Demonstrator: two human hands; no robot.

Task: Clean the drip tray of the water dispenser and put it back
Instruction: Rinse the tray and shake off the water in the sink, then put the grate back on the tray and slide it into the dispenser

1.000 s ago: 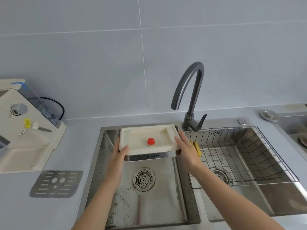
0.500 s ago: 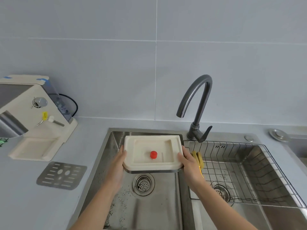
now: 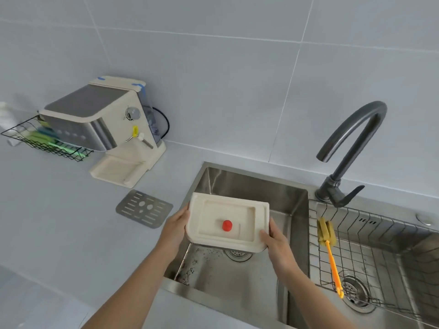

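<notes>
The cream drip tray (image 3: 247,214), with a small red float (image 3: 227,225) in its well, is held level over the left edge of the left sink basin (image 3: 251,188). My left hand (image 3: 174,230) grips its left side and my right hand (image 3: 275,245) grips its right front corner. The water dispenser (image 3: 95,122) stands on the counter at the back left, its cream base (image 3: 116,170) bare. The tray's metal grille (image 3: 144,208) lies flat on the counter between the dispenser and the sink.
A dark curved faucet (image 3: 351,148) rises behind the sinks. The right basin holds a wire rack (image 3: 370,236) with an orange-handled sponge brush (image 3: 329,245). A black wire basket (image 3: 45,141) with green items hangs left of the dispenser.
The tray has moved left toward the sink's left edge, still in both hands. My view has swung left and now takes in the whole dispenser.
</notes>
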